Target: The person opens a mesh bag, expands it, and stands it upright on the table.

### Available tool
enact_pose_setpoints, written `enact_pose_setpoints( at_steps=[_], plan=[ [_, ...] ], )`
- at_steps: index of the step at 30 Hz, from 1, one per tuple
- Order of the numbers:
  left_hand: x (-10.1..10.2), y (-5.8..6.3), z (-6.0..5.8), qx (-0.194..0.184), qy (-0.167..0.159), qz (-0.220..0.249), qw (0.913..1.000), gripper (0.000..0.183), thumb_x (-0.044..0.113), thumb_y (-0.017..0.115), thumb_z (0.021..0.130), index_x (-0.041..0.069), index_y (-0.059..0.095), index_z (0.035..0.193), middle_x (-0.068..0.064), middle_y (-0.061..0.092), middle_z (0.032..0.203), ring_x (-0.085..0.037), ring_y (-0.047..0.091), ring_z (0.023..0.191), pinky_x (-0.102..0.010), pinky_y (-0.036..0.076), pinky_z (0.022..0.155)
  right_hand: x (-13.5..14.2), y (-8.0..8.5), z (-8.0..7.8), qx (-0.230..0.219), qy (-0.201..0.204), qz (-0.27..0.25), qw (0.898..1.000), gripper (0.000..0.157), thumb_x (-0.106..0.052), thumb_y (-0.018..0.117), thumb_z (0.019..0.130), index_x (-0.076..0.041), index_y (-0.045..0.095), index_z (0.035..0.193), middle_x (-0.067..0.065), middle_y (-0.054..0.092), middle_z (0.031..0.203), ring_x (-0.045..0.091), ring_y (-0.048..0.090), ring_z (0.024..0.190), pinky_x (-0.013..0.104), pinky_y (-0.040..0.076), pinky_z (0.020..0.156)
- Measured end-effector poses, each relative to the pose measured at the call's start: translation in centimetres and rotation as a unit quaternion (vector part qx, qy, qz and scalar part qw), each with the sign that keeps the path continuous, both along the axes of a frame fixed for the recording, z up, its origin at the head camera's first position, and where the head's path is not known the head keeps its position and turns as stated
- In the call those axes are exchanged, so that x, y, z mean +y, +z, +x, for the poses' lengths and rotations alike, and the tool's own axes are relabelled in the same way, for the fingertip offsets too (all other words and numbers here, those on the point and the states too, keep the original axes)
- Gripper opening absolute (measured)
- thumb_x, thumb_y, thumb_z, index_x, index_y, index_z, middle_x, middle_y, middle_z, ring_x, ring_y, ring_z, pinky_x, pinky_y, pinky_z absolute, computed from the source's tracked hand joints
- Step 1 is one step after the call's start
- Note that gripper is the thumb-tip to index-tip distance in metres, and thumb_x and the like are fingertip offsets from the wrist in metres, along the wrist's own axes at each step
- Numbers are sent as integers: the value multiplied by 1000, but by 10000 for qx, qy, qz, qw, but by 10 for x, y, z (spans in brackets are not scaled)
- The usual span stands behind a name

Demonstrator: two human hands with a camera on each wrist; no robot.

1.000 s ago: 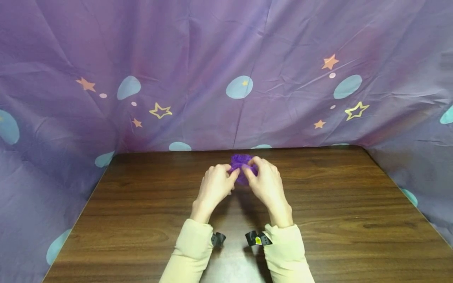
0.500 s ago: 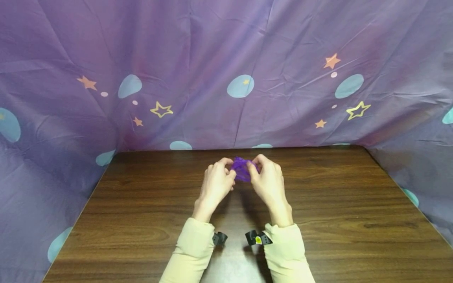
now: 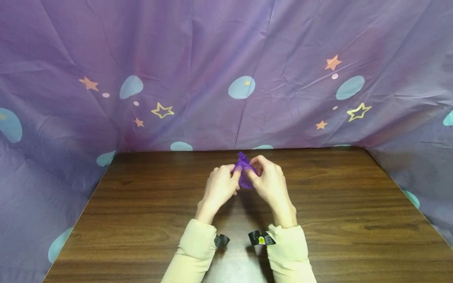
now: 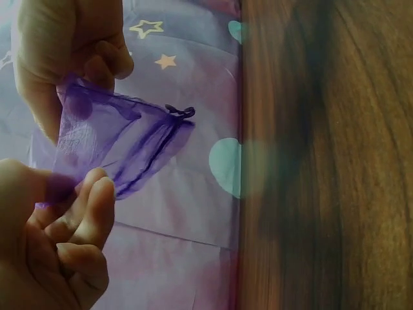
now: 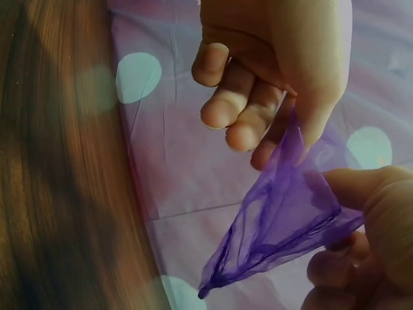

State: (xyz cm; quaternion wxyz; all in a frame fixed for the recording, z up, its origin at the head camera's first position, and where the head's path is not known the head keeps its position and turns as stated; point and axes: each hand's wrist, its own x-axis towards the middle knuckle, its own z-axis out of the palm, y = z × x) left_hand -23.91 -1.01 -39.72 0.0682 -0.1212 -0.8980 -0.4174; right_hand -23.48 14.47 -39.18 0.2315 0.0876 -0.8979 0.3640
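A small sheer purple organza pouch (image 3: 247, 181) is held up between both hands over the far middle of the table. My left hand (image 3: 220, 182) pinches its left side, thumb against the curled fingers. On the other side, my right hand (image 3: 269, 181) pinches the cloth between thumb and fingers. In the left wrist view, the left thumb tip shows through the thin fabric of the pouch (image 4: 103, 139), and a dark knotted cord (image 4: 181, 112) sits at one corner. The right wrist view shows the pouch (image 5: 277, 206) tapering to a dark gathered point, below the left hand (image 5: 264, 77).
A brown wood-grain table (image 3: 148, 220) spreads beneath the forearms. A purple curtain (image 3: 198, 118) with stars and blue ovals hangs behind its far edge and along both sides. Black straps (image 3: 222, 241) jut out from the cuffs of the pale sleeves (image 3: 192, 247).
Half a second ago the pouch was stretched between hands slightly farther apart. Now the thumbs have come closer together, one corner points up, and the cloth hangs lower between them.
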Motion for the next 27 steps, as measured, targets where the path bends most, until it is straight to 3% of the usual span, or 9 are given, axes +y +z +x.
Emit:
enact_pose_setpoints(
  at_steps=[3,7,12,15,18,20,23,25,27],
  plan=[
    [1,-2,2,191,-9,-71,9998,33,30,50,102,20,61,72,13,58,51,-2,54,41,-30,43,48,1,-2,1,-253,-219,127,9994,14,-22,76,82,-16,67,90,-4,57,64,20,54,60,40,42,54],
    [1,-2,2,574,-19,-240,9981,31,25,55,100,19,61,70,14,55,49,-3,54,42,-29,42,48,2,-2,1,-264,-484,113,9984,11,-18,75,81,-14,64,81,-3,59,64,22,56,60,42,43,55],
    [1,-2,-1,1126,188,-703,9910,28,22,63,96,16,61,68,6,58,55,-17,58,53,-33,43,49,3,-2,0,-304,-549,-113,9980,12,-14,72,82,-14,61,78,-2,56,61,20,53,57,39,41,52],
    [1,-1,-2,1219,300,-726,9894,29,25,64,95,16,61,67,3,58,58,-21,57,56,-35,43,51,5,-3,-2,-280,-433,-315,9982,12,-10,71,81,-12,60,77,-1,54,59,19,50,55,36,40,52],
    [1,1,-1,849,139,-342,9957,31,31,62,96,16,63,68,4,57,55,-16,55,52,-33,42,50,7,-3,-3,-175,-375,-540,9977,13,-6,71,81,-10,60,75,0,52,57,19,48,53,35,39,50],
    [2,2,1,338,-140,32,9993,33,37,59,96,16,65,71,4,59,54,-13,56,48,-31,42,49,8,-2,-3,-105,-360,-692,9969,14,-6,70,82,-9,59,75,0,51,56,19,47,51,34,38,48],
    [3,3,5,-414,-603,418,9964,36,38,56,98,14,65,72,0,62,55,-17,61,47,-30,44,48,9,-2,-3,-65,-352,-842,9958,13,-8,71,83,-9,60,75,0,51,56,18,46,50,32,37,46],
    [5,3,6,-646,-784,556,9933,35,33,55,99,13,65,72,-2,64,58,-22,64,49,-30,46,48,9,-2,-4,-53,-329,-894,9954,12,-8,71,83,-9,61,76,0,50,56,17,45,50,32,36,46],
    [6,3,5,-625,-787,550,9934,34,27,53,99,12,66,71,-3,65,59,-24,65,51,-29,46,48,10,-3,-4,-127,-255,-917,9954,10,-7,71,82,-9,62,78,0,51,58,17,45,51,31,37,47]
  ],
)
